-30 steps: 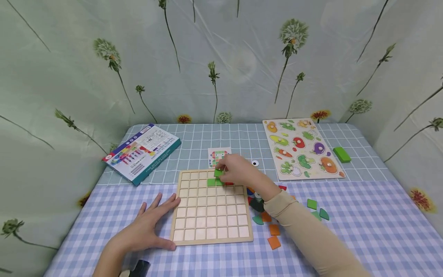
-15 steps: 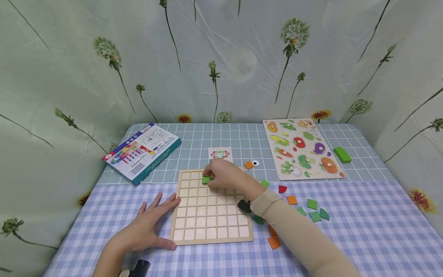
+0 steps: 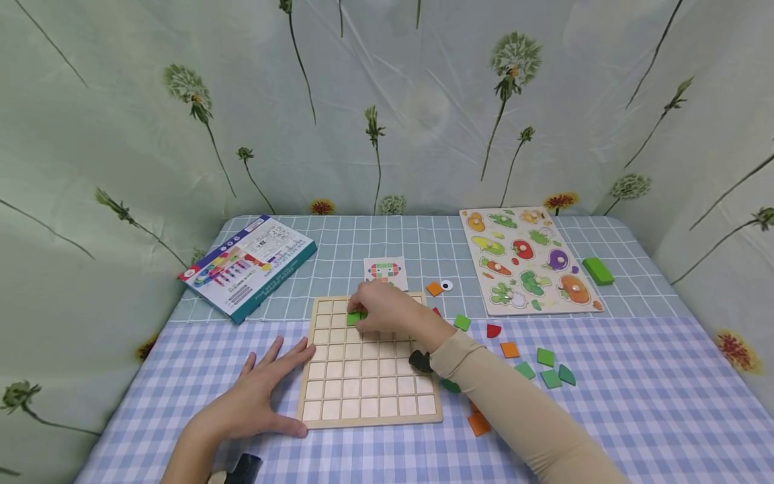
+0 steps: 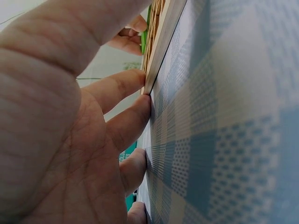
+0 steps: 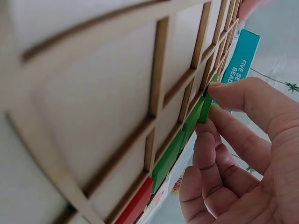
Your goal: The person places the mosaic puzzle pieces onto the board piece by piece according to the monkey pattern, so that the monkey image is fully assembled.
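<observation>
My right hand [image 3: 387, 306] pinches a green square tile [image 5: 208, 100] between thumb and fingers, low over the upper part of a wooden grid board [image 3: 369, 388]. In the right wrist view, two green tiles [image 5: 167, 155] and a red tile [image 5: 136, 204] sit in a row of cells beside it; from the head view the hand mostly covers them. My left hand [image 3: 256, 396] lies spread along the board's left side, thumb at the near corner and fingertips touching the frame. The left wrist view shows those fingertips [image 4: 142, 77] against the frame and the cloth.
A pattern card [image 3: 387, 269] stands behind the board. To the right lie loose tiles, including an orange square [image 3: 479, 424] and a green square [image 3: 545, 356]. Farther back are a vegetable puzzle board [image 3: 520, 259], a green block [image 3: 598, 271] and, at left, a flat box [image 3: 250, 265].
My right hand has moved left across the board's upper rows with the green tile and come down slightly, uncovering an orange tile near the eye piece. My left hand has stayed put.
</observation>
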Demonstrator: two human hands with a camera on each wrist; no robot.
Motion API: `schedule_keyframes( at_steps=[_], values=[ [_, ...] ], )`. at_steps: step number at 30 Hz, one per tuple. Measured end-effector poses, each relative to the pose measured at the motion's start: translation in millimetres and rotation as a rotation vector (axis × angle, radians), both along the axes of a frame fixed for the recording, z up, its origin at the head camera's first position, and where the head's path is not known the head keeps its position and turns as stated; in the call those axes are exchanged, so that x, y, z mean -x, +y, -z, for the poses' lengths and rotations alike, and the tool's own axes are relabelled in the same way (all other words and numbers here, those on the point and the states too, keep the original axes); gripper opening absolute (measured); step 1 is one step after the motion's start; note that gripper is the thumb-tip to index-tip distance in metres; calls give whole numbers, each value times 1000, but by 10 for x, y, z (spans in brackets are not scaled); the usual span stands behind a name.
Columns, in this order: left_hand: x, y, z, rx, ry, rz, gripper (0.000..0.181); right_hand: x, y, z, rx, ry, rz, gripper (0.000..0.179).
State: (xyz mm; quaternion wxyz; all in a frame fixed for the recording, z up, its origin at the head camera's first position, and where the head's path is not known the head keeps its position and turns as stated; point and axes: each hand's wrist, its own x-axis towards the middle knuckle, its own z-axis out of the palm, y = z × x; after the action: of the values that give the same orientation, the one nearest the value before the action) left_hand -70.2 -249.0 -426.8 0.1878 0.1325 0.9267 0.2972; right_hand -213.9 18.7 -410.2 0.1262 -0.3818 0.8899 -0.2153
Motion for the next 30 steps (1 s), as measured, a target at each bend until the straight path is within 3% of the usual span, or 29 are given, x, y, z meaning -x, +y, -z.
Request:
schedule_keyframes(
  at_steps=[12,20,30],
  values=[
    [0,-8,4,3,10,5,122,-4,0,9,1,0,21,21],
    [-7,-10,0,-11,15,4,122,-19,5,-6,23,-25,43,9],
    [2,-8,-3,-5,8,5,122,-42,5,-24,-3,-14,65,6]
  ],
)
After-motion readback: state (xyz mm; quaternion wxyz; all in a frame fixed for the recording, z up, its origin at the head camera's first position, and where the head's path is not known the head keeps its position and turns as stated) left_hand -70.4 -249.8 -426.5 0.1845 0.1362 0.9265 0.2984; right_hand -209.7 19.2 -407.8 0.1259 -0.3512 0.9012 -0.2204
